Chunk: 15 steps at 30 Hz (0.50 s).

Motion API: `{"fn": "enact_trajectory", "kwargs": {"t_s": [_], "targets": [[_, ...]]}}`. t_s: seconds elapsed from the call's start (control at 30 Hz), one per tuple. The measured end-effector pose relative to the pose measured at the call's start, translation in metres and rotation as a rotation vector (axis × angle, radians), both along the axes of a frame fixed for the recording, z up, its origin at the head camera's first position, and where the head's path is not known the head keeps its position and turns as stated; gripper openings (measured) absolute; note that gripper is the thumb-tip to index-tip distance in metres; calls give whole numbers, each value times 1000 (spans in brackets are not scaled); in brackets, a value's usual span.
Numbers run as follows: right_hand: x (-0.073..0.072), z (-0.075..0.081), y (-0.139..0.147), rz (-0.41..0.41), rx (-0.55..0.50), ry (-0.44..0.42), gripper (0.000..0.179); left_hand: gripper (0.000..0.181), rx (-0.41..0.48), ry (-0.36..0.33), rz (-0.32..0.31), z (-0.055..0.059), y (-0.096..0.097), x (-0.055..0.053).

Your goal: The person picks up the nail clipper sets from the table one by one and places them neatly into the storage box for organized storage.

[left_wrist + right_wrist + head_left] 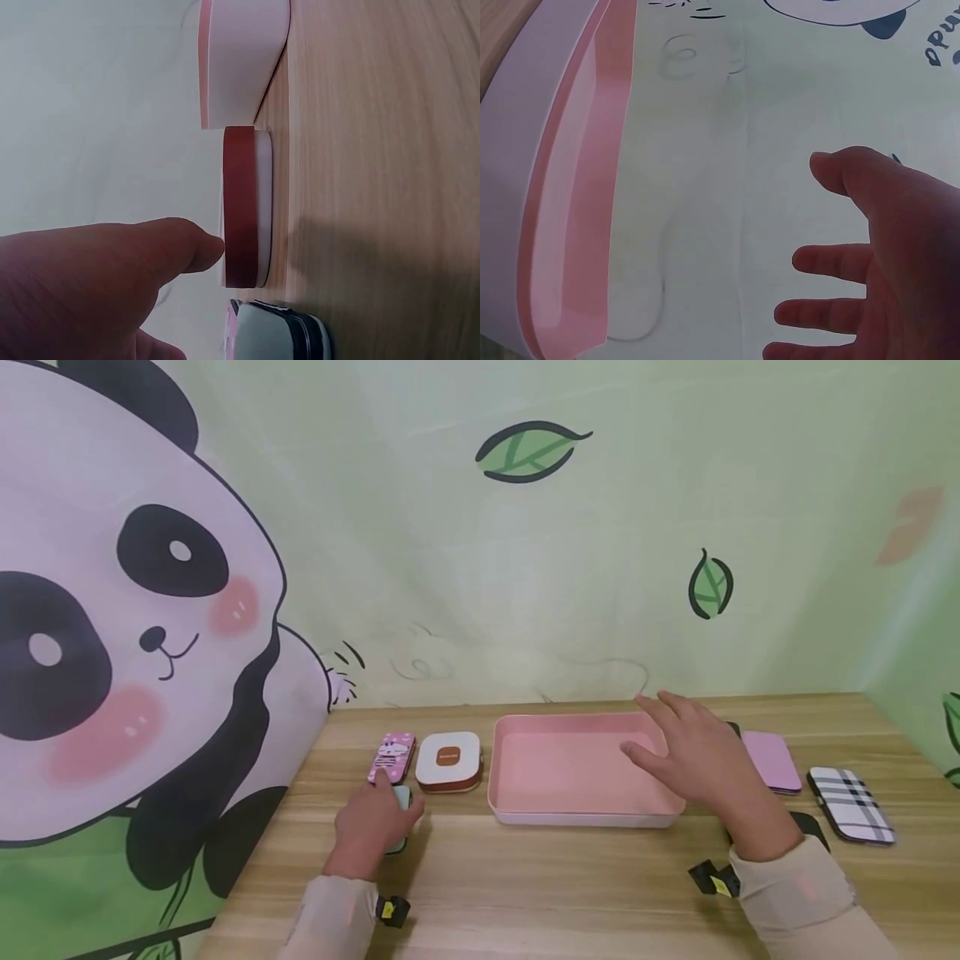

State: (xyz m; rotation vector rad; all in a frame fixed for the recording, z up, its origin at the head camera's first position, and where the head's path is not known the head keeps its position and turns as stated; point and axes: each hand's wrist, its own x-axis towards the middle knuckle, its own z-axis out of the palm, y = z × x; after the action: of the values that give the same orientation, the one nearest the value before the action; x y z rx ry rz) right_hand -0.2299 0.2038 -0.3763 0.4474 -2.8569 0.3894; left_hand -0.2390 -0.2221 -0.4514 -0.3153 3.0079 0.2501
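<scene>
The left hand [372,820], its grip released with thumb extended, is over the pale green case [403,797] on the tabletop [540,893], with the pink patterned tin [393,753] at its twelve o'clock and the white-lidded box [447,762] at two. The right hand [693,756], grip likewise released, fingers spread, is above the pink tray's [562,768] three o'clock side, the lilac case [772,762] lying at that hand's three o'clock

A wood-grain tabletop [555,893] carries a pink tray [562,768]; left of it lie a white-topped tin [431,770], a pink patterned tin [393,755] and a half-hidden pale case [403,797]; right of it, a mauve case [772,761], a plaid case [851,806] and half-hidden black items [812,829].
</scene>
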Motion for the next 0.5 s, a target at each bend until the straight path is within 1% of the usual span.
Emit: {"fn": "enact_trajectory", "kwargs": {"t_s": [0.27,0.4,0.5], "targets": [[-1,0,1,1,5,-9,73,96,-11,-11,1,-2,-2,1],[0,0,1,3,7,-13,74,89,-15,-17,11,-4,-3,1],[0,0,2,1,7,-14,75,81,8,-25,20,-5,-4,0]]}}
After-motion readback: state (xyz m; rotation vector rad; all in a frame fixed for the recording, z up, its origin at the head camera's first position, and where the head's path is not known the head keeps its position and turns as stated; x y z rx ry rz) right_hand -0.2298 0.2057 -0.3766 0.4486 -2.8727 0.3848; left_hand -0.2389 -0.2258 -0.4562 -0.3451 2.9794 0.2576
